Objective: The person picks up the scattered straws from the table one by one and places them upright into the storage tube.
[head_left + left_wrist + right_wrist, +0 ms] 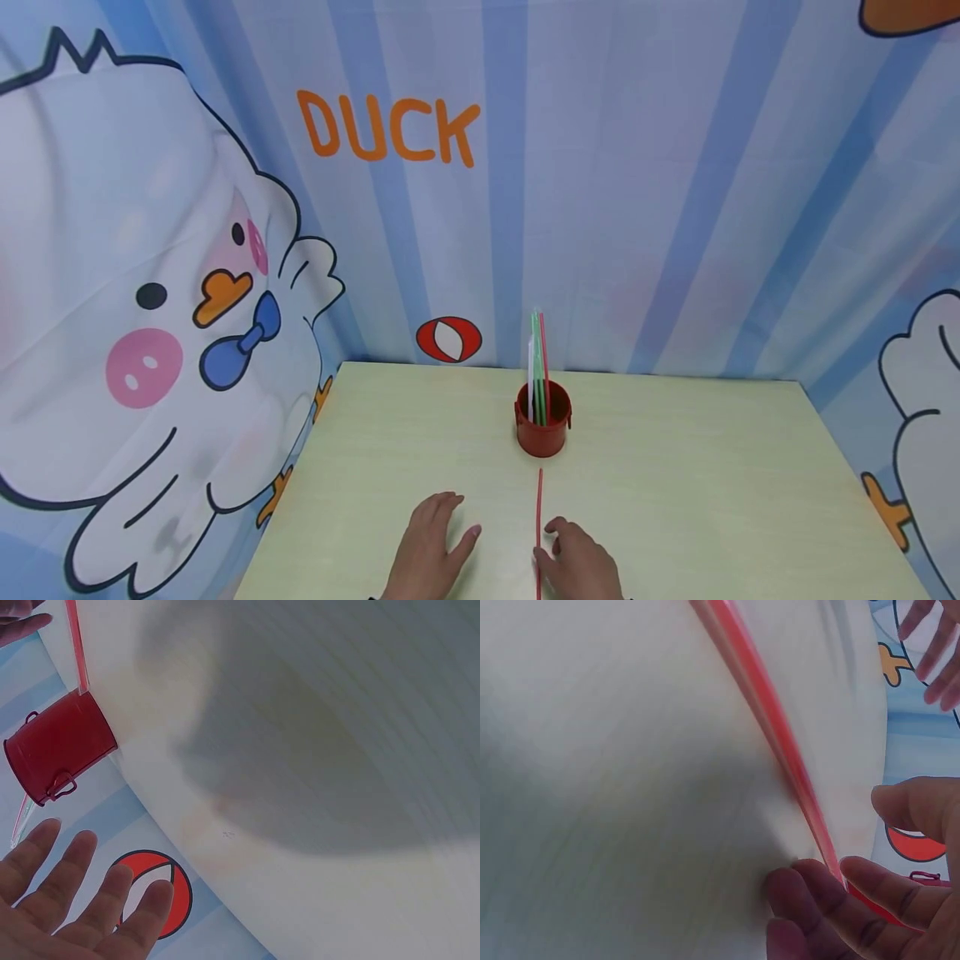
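Observation:
A long, thin red straw (pixel 539 504) lies on the table, pointing away from the person toward a small red bucket (pixel 542 439). My right hand (pixel 581 562) is at the near part of the straw, thumb tip overlapping it in the head view. In the right wrist view, the loosely bent fingers (pixel 885 896) come right up to the straw (pixel 784 746), while the thumb stands apart from them. To the left of the straw, my left hand (pixel 430 546) hovers with fingers spread, holding nothing. Several green, white and red straws (pixel 538 362) stand upright inside the bucket.
The pale table (pixel 420 425) ends at a blue-striped curtain (pixel 600 208) with cartoon ducks and lettering. A printed red and white ball (pixel 448 340) shows on the curtain just behind the table's back edge. The bucket has small side handles (pixel 61 784).

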`<state>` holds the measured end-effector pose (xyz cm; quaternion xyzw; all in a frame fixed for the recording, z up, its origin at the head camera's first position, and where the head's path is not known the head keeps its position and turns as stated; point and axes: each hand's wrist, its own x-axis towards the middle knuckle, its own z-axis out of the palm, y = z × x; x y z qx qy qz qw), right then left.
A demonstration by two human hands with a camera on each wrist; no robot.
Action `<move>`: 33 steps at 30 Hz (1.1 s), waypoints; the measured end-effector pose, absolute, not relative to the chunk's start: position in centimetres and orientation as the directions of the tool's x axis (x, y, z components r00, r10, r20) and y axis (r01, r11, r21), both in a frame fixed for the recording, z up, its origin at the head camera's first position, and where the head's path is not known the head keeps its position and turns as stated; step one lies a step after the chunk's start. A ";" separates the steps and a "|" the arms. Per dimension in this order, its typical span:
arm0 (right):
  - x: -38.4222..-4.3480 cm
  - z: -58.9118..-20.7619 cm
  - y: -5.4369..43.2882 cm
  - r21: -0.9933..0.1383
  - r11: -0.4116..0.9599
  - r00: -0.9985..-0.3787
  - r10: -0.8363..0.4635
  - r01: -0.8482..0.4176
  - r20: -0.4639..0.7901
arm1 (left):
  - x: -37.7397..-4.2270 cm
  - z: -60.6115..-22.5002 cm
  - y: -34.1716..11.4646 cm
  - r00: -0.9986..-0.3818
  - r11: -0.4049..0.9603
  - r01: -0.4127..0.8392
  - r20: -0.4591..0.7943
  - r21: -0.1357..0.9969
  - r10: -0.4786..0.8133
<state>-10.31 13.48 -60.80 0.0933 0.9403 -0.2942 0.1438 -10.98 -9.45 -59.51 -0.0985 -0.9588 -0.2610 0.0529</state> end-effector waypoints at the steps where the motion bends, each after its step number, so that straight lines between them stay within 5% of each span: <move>1: -10.3 -60.9 13.4 -0.518 0.816 -0.943 0.093 0.256 -0.320 | -11.0 -59.6 -9.5 -0.974 0.844 0.218 0.160 0.489 0.159; 33: -11.3 -62.1 11.8 -0.419 0.869 -0.934 0.121 0.264 -0.337 | -11.2 -59.6 -9.8 -0.979 0.847 0.200 0.136 0.492 0.151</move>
